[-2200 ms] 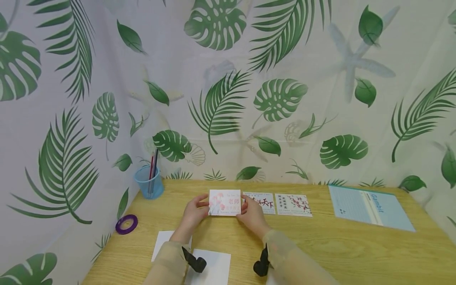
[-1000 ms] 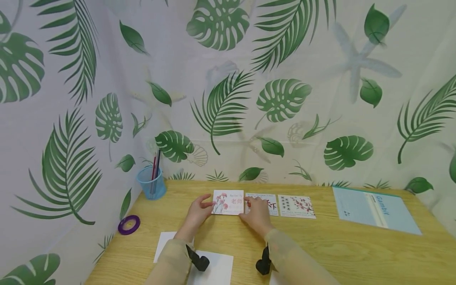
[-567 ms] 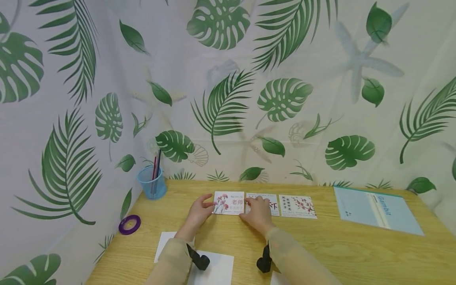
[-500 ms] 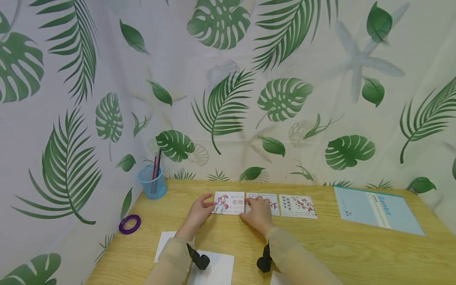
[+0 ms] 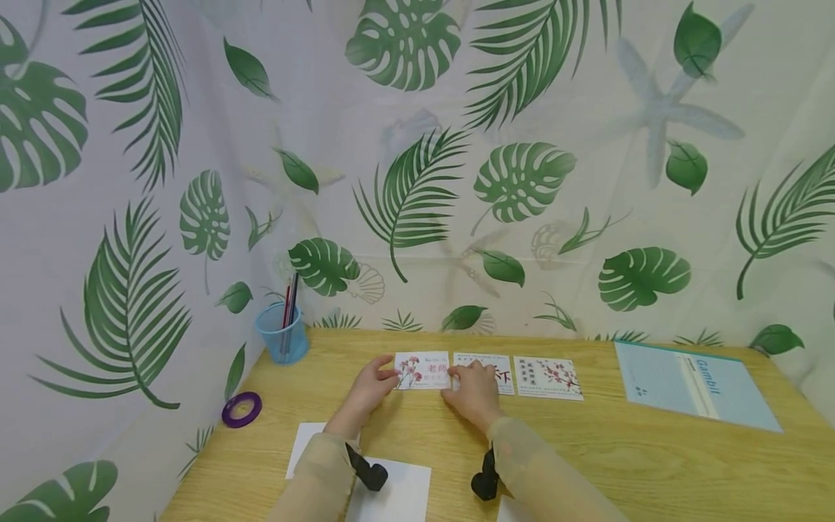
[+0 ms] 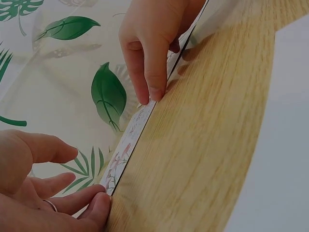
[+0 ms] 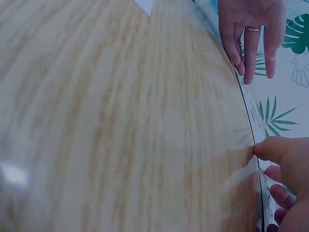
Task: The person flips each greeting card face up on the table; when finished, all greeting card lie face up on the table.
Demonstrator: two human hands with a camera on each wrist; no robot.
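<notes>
A greeting card (image 5: 420, 370) with pink flowers and red characters lies face up near the back of the table, at the left end of a row of cards. My left hand (image 5: 368, 391) pinches its left edge; in the left wrist view, the thumb and a finger (image 6: 94, 195) meet at the card's corner. At its right edge my right hand (image 5: 475, 395) pinches with thumb and index finger, the thumb (image 7: 270, 148) on the near edge in the right wrist view. That hand partly covers the middle card (image 5: 505, 368). A blossom card (image 5: 548, 378) lies beside it.
White paper pieces (image 5: 399, 487) lie nearer me, partly under the forearms. On the left are a purple ring (image 5: 228, 412) and a blue cup (image 5: 280, 342) with pencils. A light blue Gambit pad (image 5: 659, 384) lies at right. A leaf-patterned curtain (image 5: 417, 304) stands behind.
The flower card, tilted up between both hands at first, has come down flat in line with the other two cards. Both hands keep their grip at its sides.
</notes>
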